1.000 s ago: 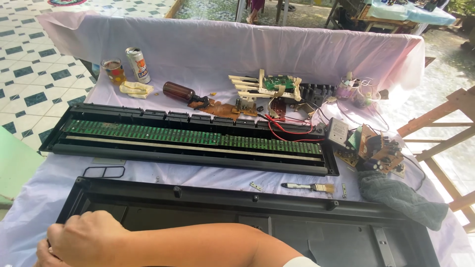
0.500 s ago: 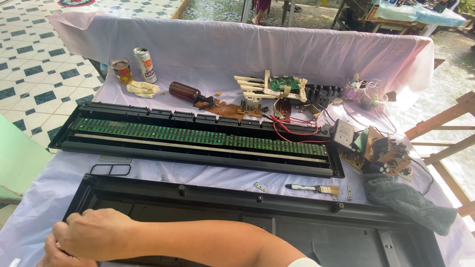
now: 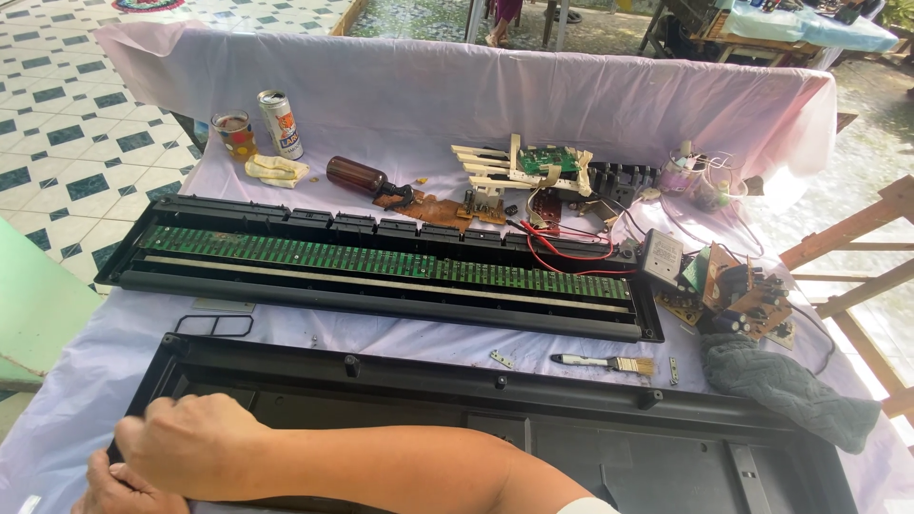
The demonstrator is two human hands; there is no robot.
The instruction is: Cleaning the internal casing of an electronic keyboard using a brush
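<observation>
You're at a makeshift open-air repair spot: a cloth-draped table [image 3: 590, 105] carrying circuit boards [image 3: 381, 262], loose wires [image 3: 562, 249] and a brush [image 3: 605, 363], tiled floor [image 3: 67, 124] upper left.

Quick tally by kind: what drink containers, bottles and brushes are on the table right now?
Drink can: 1
Patterned glass: 1
Brown bottle: 1
Small paintbrush: 1
Total: 4
</observation>
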